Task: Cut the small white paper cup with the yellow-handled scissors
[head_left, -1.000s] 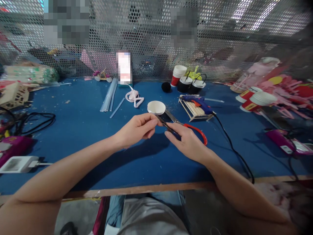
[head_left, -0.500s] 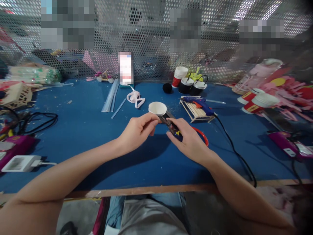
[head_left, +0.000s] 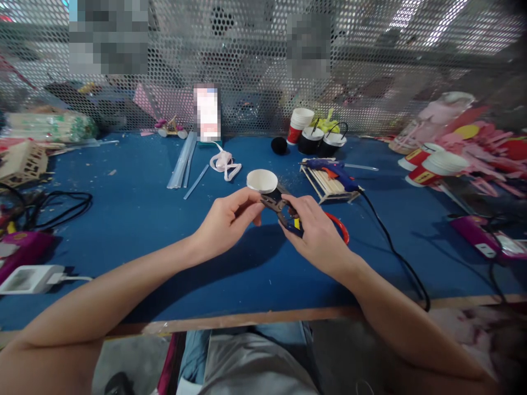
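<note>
My right hand [head_left: 319,230] is wrapped around dark pliers [head_left: 281,207] with blue and yellow on the handles. The handles stand apart, and the jaws point left toward my other hand. Thumb and fingers of my left hand [head_left: 230,222] are pinched together at the jaw tips; whatever sits between them is too small or hidden to make out. Just behind the fingertips stands a paper cup [head_left: 262,181] with a white rim and inside, its lower part covered by my hands. Partly behind my right hand lies a red curved handle [head_left: 340,227].
A blue glue gun [head_left: 333,166] rests on a wooden stick rack [head_left: 329,189], its black cord running to the front edge. White ribbon [head_left: 224,163], clear glue sticks [head_left: 181,162] and a lit phone [head_left: 208,112] are behind my left hand. Black-wrapped cups [head_left: 310,141] stand at the back.
The pliers' handles have spread wider apart in my right hand. My left hand keeps its pinch near the jaws. The whole view has shifted slightly, moving everything a little left.
</note>
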`<move>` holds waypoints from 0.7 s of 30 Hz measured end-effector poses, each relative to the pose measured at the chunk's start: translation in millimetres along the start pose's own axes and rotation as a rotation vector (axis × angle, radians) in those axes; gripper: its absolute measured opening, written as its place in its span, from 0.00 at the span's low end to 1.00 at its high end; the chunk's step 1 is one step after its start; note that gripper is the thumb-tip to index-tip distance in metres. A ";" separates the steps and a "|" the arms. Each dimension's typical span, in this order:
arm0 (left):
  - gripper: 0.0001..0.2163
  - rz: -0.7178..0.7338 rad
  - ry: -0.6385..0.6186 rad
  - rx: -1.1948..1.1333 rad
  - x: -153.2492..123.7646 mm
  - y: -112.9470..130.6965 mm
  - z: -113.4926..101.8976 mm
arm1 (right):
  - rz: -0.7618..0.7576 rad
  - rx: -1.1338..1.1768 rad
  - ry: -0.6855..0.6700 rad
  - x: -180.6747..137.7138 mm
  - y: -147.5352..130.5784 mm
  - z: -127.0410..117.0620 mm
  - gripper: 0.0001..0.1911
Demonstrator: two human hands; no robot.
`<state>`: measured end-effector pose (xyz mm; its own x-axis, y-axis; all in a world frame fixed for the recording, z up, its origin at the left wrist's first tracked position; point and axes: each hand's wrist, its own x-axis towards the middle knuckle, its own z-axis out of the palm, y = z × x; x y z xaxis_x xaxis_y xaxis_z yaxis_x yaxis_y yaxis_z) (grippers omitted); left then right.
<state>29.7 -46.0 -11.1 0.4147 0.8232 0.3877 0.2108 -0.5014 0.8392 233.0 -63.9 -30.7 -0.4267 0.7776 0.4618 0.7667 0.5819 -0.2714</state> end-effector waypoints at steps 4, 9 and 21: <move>0.06 -0.020 -0.028 -0.098 1.0 -1.4 0.4 | -0.006 -0.008 -0.001 0.3 0.5 -0.3 0.24; 0.05 -0.025 -0.032 -0.128 0.3 -0.4 0.3 | -0.014 0.006 0.009 0.1 0.0 -0.7 0.23; 0.07 -0.101 -0.075 -0.178 1.7 0.0 0.1 | -0.007 0.071 -0.014 -2.2 0.5 -2.5 0.20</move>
<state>30.5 -44.7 -10.5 0.4655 0.8415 0.2743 0.0976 -0.3568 0.9291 235.5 -65.9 -29.7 -0.4389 0.7766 0.4520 0.7280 0.6022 -0.3277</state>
